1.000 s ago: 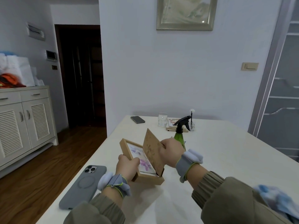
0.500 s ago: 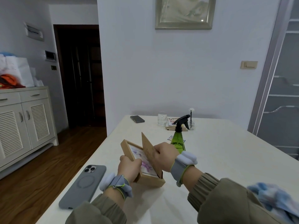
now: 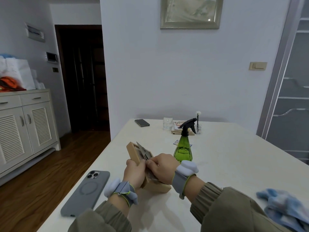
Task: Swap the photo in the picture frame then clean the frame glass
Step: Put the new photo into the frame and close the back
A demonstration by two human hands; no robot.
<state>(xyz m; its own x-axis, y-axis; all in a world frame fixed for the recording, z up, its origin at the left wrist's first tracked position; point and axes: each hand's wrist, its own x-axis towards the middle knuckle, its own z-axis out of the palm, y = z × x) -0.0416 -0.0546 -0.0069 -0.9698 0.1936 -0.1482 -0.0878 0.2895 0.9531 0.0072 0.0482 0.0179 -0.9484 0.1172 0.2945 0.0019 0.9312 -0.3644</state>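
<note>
The right hand [image 3: 163, 166] pinches the frame's backing board [image 3: 145, 152] between fingertips and thumb, pressing it into the recess, probably to seat it over the photo. The left hand [image 3: 134, 174] closes around the near left edge of the wooden picture frame [image 3: 132, 152], tilting it off the worktop [image 3: 234, 164] so the back faces the person. The frame's lower corner rests on the worktop for support. Just beyond stands the green spray bottle [image 3: 183, 148], and a blue cloth [image 3: 280, 206] lies at the right, both within reach for cleaning the glass. A grey phone [image 3: 87, 193] lies left.
</note>
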